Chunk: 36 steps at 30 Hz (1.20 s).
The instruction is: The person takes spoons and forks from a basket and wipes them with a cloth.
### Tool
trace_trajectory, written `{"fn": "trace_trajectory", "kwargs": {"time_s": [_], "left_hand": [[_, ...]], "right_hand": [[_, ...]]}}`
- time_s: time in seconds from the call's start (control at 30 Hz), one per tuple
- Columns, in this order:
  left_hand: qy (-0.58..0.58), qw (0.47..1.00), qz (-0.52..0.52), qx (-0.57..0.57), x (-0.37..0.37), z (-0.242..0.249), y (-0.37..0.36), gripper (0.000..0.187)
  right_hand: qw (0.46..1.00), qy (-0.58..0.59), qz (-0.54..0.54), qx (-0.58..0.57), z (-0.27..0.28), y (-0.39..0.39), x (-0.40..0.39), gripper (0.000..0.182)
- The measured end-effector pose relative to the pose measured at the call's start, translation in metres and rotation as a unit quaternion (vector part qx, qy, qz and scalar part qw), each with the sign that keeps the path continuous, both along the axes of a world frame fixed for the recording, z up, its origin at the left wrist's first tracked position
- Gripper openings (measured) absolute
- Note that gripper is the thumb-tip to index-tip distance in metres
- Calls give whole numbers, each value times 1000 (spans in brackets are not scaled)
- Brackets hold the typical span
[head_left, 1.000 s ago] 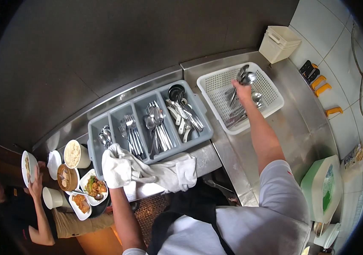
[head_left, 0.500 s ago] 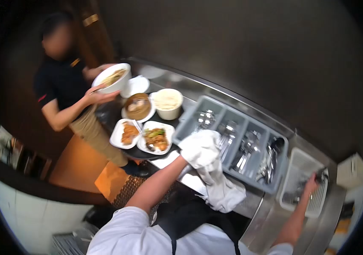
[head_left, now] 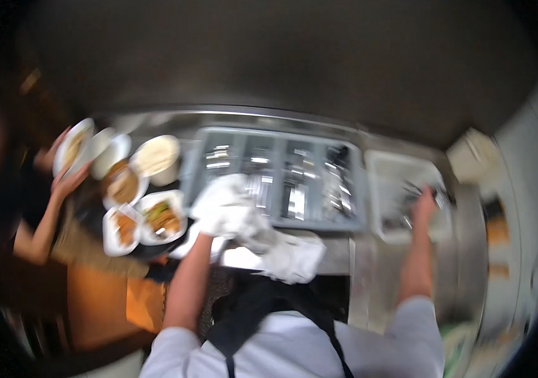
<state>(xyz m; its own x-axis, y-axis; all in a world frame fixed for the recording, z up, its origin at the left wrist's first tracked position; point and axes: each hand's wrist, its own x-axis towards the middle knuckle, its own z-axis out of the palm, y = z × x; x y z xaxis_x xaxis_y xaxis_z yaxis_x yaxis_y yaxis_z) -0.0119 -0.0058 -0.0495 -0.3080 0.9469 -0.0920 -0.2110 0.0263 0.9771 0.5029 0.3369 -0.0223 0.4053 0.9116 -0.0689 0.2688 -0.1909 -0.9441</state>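
My left hand (head_left: 204, 239) is almost wholly covered by a white cloth (head_left: 234, 211), bunched around it and trailing to the right along the counter's front. It is over the front left of a grey cutlery tray (head_left: 360, 217), whose compartments hold spoons, forks and other cutlery (head_left: 297, 183). At the right, my right hand (head_left: 425, 203) reaches into a white plastic basket (head_left: 385, 165) with loose cutlery. Its fingers are closed on several pieces of cutlery (head_left: 443, 196), blurred by motion.
At the left, a co-worker's hands (head_left: 70, 179) hold a white bowl of food (head_left: 75, 146). Beside them, a dark tray carries a tub of rice (head_left: 158, 157), a steamer basket (head_left: 119, 186) and two plates of food (head_left: 161, 217). A cream box (head_left: 475, 156) stands back right.
The view has turned, levelling the counter and shifting the trays leftward in view. The co-worker's bowl is now at the far left. My hands stay at the cloth and the basket.
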Motion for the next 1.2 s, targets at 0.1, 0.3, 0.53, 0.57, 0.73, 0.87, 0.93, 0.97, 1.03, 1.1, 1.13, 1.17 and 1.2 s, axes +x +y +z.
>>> {"fn": "trace_trajectory", "kwargs": {"time_s": [0.1, 0.3, 0.53, 0.57, 0.73, 0.87, 0.93, 0.97, 1.03, 1.1, 1.13, 1.17, 1.2], "left_hand": [[-132, 989, -57, 14, 23, 76, 8, 26], [20, 998, 24, 59, 20, 55, 5, 27], [165, 978, -5, 130, 23, 33, -14, 35], [129, 981, -69, 130, 25, 30, -19, 33], [-168, 932, -319, 41, 64, 47, -17, 29], [-45, 941, -331, -53, 158, 58, -18, 28], [-66, 938, -328, -94, 187, 66, -21, 28], [-97, 936, -320, -108, 192, 68, -25, 28], [-192, 933, -291, -95, 188, 48, -38, 29], [-225, 917, -319, -80, 166, 32, -54, 30], [-191, 906, -367, -91, 158, 38, -59, 31], [-88, 928, -361, 12, 165, 59, -61, 32], [-106, 926, -363, 0, 162, 38, -66, 35]], "right_hand": [[926, 247, -80, 274, 25, -7, -17, 13], [910, 310, -68, 269, 46, 2, 4, 20], [868, 438, 22, 232, 86, -59, 6, 25], [884, 416, 30, 211, 88, -63, 8, 26], [930, 337, 143, 40, 119, -170, -47, 19], [929, 294, 220, -52, 96, -279, -138, 26], [909, 340, 237, -36, 66, -315, -179, 23], [922, 316, 222, -22, 62, -329, -197, 22], [945, 245, 218, 5, 55, -348, -212, 23], [957, 145, 247, 31, 47, -362, -218, 28], [961, 89, 259, 48, 47, -366, -218, 30], [960, 33, 272, 64, 47, -368, -217, 32], [955, -22, 286, 79, 46, -371, -217, 34]]}}
